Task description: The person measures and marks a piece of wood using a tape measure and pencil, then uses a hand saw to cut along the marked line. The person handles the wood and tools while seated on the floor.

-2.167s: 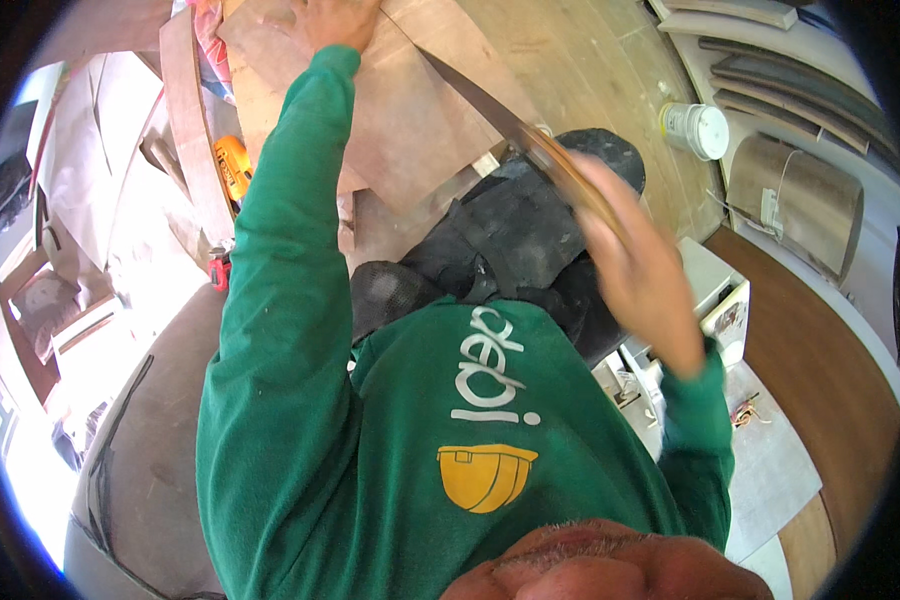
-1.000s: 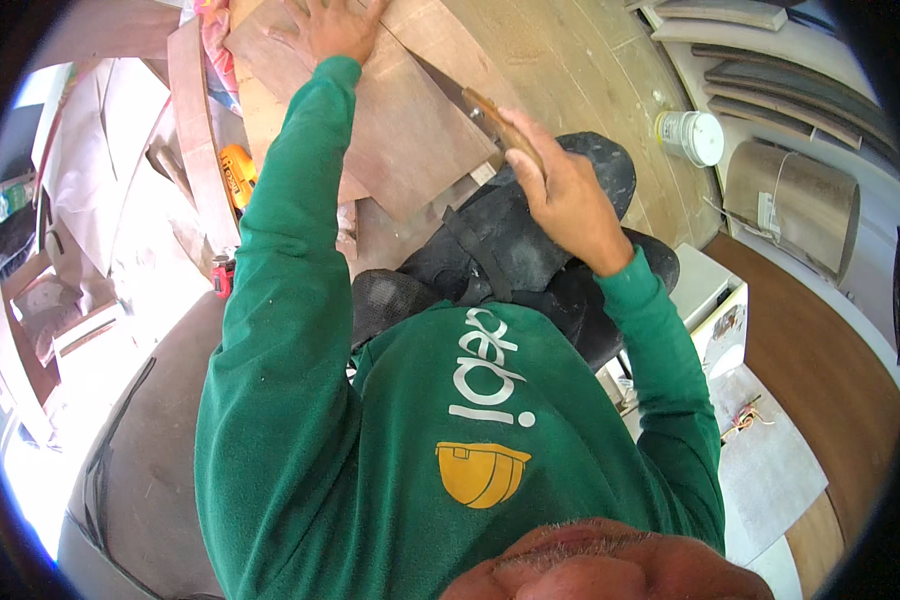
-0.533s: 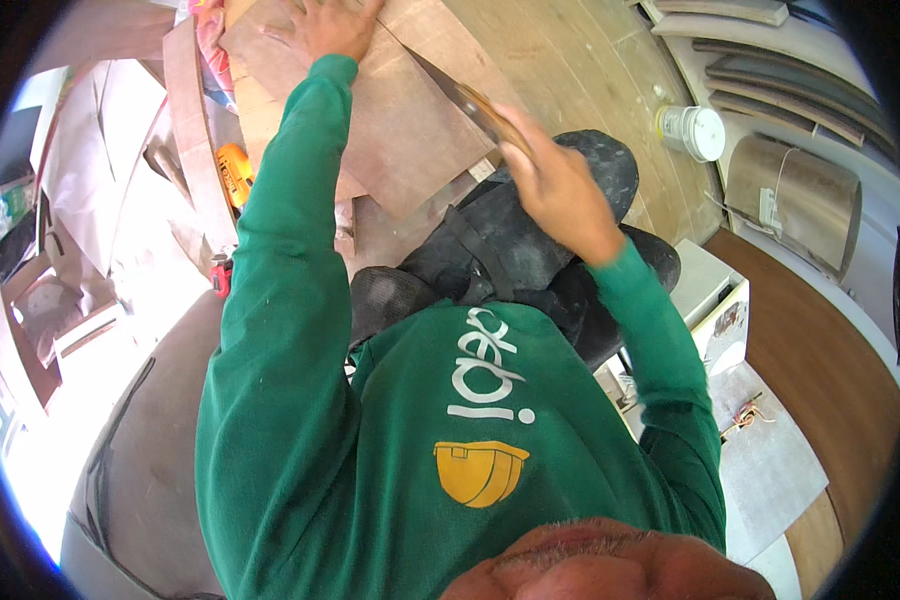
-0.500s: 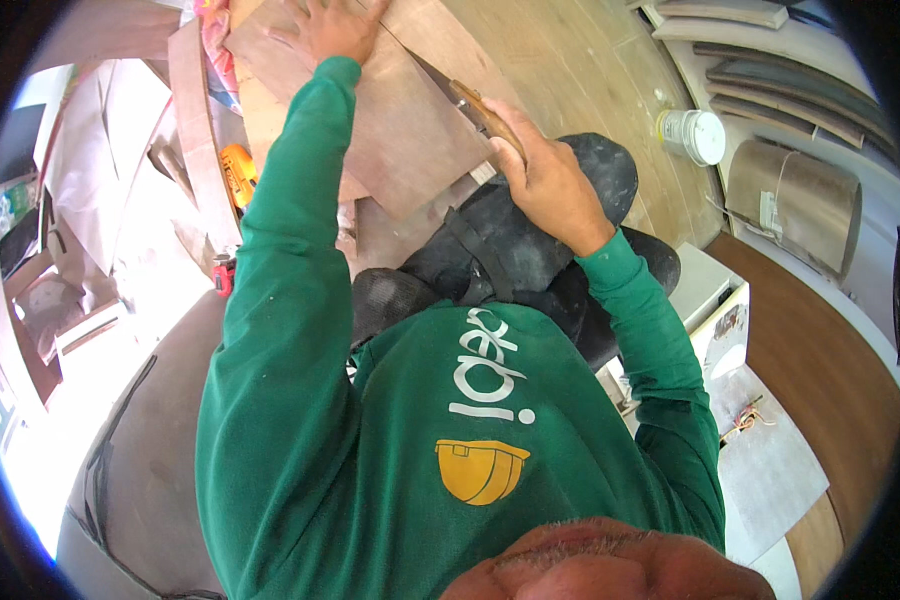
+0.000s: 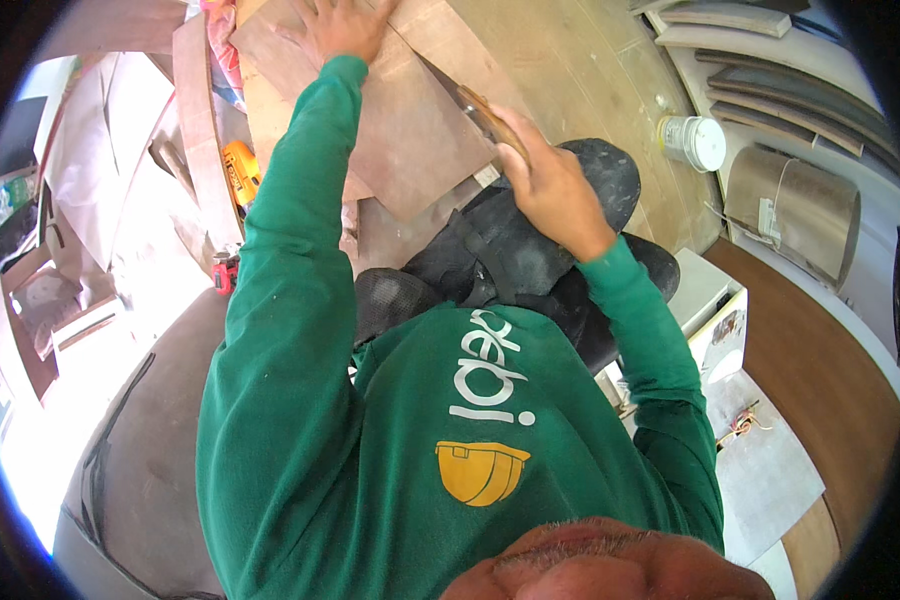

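Observation:
My left hand (image 5: 345,32) lies spread on thin reddish plywood (image 5: 420,150) at the top, fingers apart, holding nothing. My right hand (image 5: 555,195) is closed around the wooden handle of a handsaw (image 5: 487,117), whose dark blade points up-left along an edge in the plywood, partly hidden. Dark padded knees (image 5: 590,165) sit just beneath the saw hand and the sheet. A yellow power tool (image 5: 240,170) lies left of the plywood, with a small red tool (image 5: 225,273) below it.
A white bucket (image 5: 700,142) stands at the right, near stacked curved boards (image 5: 780,90) and a rolled sheet (image 5: 795,215). A white box-like unit (image 5: 710,300) is by my right side. Wood offcuts (image 5: 100,160) are piled at the left; a grey cushioned surface (image 5: 130,450) is below.
My right hand and the saw have moved up and to the left since the earliest frame, with small back-and-forth shifts since. My left hand stays pressed on the plywood.

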Demonstrator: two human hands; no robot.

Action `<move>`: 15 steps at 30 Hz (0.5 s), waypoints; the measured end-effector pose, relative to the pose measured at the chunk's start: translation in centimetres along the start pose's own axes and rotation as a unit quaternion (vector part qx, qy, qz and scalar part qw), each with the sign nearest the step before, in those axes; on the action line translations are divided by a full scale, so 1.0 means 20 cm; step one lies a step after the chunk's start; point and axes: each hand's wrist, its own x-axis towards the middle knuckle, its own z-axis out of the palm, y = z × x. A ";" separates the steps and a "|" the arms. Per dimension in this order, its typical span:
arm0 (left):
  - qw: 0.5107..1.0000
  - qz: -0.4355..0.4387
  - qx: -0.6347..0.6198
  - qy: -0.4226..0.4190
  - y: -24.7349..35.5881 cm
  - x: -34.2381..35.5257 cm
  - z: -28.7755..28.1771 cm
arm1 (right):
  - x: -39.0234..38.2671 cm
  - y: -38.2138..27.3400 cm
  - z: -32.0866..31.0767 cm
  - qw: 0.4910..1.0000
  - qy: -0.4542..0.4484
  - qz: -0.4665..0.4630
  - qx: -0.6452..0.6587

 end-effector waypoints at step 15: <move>0.996 -0.039 0.059 -0.051 0.10 0.01 -0.08 | -0.07 -0.01 -0.07 0.999 -0.016 0.029 0.006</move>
